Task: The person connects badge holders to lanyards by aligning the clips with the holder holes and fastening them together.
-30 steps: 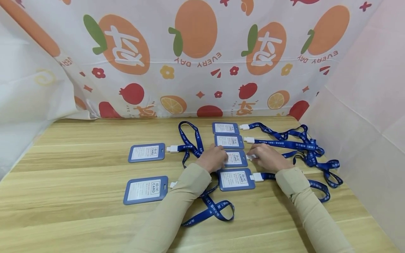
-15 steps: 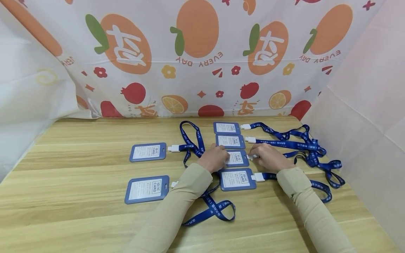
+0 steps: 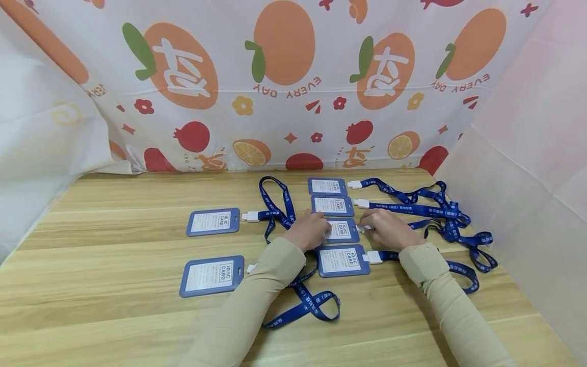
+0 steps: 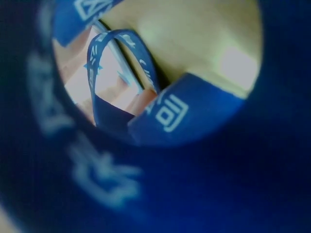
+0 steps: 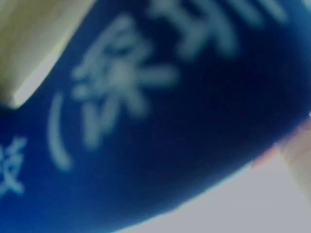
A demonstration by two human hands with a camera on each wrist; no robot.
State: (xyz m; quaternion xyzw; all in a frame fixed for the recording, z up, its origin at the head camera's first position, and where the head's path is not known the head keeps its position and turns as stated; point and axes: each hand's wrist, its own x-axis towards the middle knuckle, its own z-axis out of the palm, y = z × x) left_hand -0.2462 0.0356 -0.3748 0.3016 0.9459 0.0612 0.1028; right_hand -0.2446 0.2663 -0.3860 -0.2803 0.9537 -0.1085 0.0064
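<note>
In the head view, my left hand (image 3: 308, 230) holds the left end of a blue ID card holder (image 3: 343, 231), third from the back in the right-hand column. At that holder's slotted end, my right hand (image 3: 386, 227) pinches a white lanyard clip (image 3: 364, 228), partly hidden by the fingers. A blue lanyard (image 3: 418, 224) runs from behind this hand to the right. Close to the lens, a blurred blue strap (image 4: 218, 179) fills most of the left wrist view. Another blue strap (image 5: 160, 131) covers most of the right wrist view.
Around the hands lie other blue card holders (image 3: 344, 260), with lanyards bunched at the right (image 3: 451, 229). Left of the hands, two more holders (image 3: 213, 221) have lanyards, one crossing under the left forearm. A fruit-print curtain (image 3: 284, 127) closes off the table's (image 3: 114, 244) back.
The whole head view shifts very slightly. Both hands keep their places at the card holder and the clip.
</note>
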